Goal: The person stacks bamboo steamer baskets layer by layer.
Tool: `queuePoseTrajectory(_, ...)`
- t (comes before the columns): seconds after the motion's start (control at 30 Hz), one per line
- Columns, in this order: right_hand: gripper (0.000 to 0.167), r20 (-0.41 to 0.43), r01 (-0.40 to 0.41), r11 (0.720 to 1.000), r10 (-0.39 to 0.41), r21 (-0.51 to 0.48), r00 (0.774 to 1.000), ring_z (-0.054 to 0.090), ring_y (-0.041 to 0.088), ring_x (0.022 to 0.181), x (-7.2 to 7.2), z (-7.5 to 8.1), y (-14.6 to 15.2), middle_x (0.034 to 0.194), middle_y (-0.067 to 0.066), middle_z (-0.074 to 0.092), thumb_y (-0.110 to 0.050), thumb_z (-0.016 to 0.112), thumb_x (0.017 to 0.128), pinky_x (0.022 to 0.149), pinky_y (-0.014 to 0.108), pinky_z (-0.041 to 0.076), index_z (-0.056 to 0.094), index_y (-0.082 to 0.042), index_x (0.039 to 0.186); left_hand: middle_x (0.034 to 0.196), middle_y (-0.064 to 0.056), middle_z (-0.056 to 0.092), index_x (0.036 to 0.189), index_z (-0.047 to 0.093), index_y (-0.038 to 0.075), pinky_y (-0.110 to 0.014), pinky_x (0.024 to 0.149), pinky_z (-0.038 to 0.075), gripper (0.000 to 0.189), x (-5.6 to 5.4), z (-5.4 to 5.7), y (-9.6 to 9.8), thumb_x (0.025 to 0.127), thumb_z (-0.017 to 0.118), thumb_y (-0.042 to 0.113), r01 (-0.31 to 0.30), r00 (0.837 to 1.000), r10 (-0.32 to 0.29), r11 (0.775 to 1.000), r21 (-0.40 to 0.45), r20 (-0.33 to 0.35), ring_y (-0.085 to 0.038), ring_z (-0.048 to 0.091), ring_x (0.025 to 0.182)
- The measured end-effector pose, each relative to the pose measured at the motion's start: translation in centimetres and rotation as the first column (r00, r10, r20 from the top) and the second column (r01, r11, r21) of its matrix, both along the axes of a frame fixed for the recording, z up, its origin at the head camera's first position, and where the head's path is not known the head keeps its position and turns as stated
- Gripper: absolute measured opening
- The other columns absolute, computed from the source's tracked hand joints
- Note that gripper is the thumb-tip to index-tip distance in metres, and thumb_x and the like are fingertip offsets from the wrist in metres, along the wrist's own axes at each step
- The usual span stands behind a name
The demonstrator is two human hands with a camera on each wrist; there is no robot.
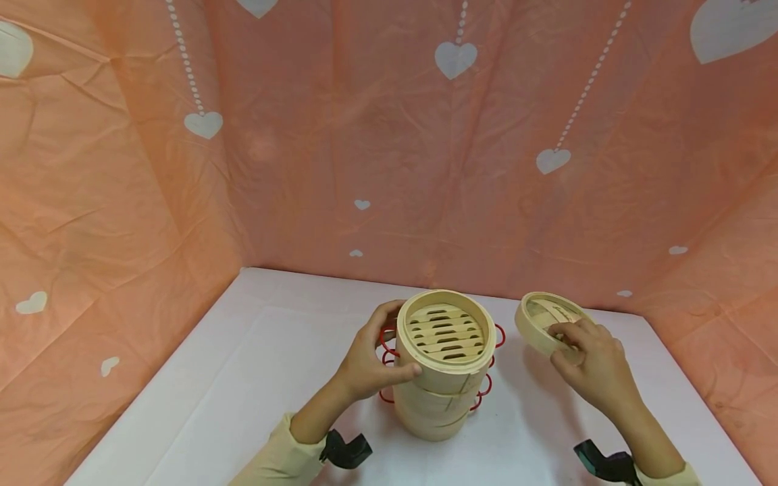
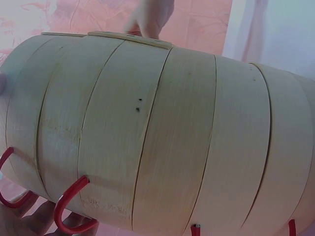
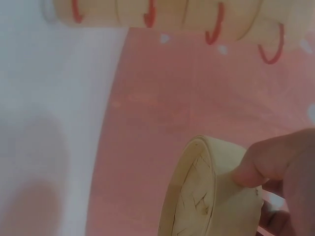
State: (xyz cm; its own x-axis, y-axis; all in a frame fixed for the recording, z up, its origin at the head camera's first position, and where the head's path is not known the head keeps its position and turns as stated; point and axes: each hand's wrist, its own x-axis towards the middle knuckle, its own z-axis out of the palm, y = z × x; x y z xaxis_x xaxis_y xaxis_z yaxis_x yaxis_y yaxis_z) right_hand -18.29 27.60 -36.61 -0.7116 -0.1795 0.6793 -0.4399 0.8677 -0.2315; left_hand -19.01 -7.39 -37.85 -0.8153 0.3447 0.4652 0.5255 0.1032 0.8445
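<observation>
A stack of bamboo steamer baskets [image 1: 434,405] stands upright on the white table, with red loop handles [image 1: 500,335] down both sides. Its uppermost slatted surface [image 1: 446,331] faces up, with nothing on the slats. My left hand [image 1: 367,364] grips the top of the stack from the left, thumb across the front and fingers behind. To the right, my right hand [image 1: 598,368] holds a round bamboo lid [image 1: 535,332], pinching its rim. The lid is tilted and raised over the table, apart from the stack. Its woven face [image 3: 194,201] shows in the right wrist view.
The white table [image 1: 243,378] stretches around the stack. Orange-pink cloth [image 1: 389,148] with white hearts hangs behind it and along both sides. A black wrist strap mount [image 1: 346,451] sits at the left wrist, and a similar one [image 1: 608,464] at the right.
</observation>
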Motion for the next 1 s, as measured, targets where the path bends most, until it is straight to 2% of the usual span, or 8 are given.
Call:
queuePoseTrajectory(0.17,0.028,-0.014,-0.016,1.0,0.016,-0.012,1.0,0.047,0.015,0.075,0.0,0.7,-0.2,0.074,-0.005,0.056,-0.004,0.066,0.064,0.062,0.04,0.033,0.068,-0.014,0.089,0.133,-0.004,0.055,0.141,0.04,0.017,-0.029,0.099,0.048,0.082,0.0,0.0,0.0,0.07,0.082,0.018,-0.001,1.0,0.001,1.0,0.0,0.004,-0.02,0.056,0.119)
queuePoseTrajectory(0.47,0.03,-0.03,-0.052,0.998,0.05,-0.047,0.998,0.042,0.005,0.083,0.2,1.9,-0.9,0.077,-0.006,0.055,-0.002,0.066,0.064,0.068,0.041,0.031,0.068,-0.015,0.091,0.133,-0.005,0.055,0.14,0.041,0.016,-0.028,0.098,0.049,0.082,0.0,-0.1,0.0,0.07,0.081,0.019,-0.005,1.0,0.005,1.0,0.002,0.009,-0.021,0.055,0.119)
queuePoseTrajectory(0.83,0.03,-0.099,-0.119,0.99,0.112,-0.07,0.989,0.042,0.004,0.079,0.5,3.6,-2.2,0.078,-0.003,0.059,0.0,0.066,0.064,0.07,0.037,0.031,0.07,-0.012,0.091,0.133,-0.006,0.055,0.141,0.04,0.015,-0.029,0.098,0.049,0.082,0.0,-0.2,0.0,0.07,0.082,0.019,0.003,1.0,-0.003,1.0,0.009,0.003,-0.021,0.056,0.119)
queuePoseTrajectory(1.0,0.029,-0.104,-0.132,0.988,0.123,-0.081,0.987,0.043,0.006,0.082,0.7,4.4,-3.1,0.079,-0.002,0.06,0.0,0.066,0.064,0.073,0.034,0.031,0.07,-0.012,0.091,0.131,-0.005,0.056,0.14,0.041,0.017,-0.03,0.098,0.049,0.082,-0.1,-0.3,0.0,0.069,0.082,0.019,0.003,1.0,-0.003,1.0,0.011,-0.009,-0.02,0.057,0.117)
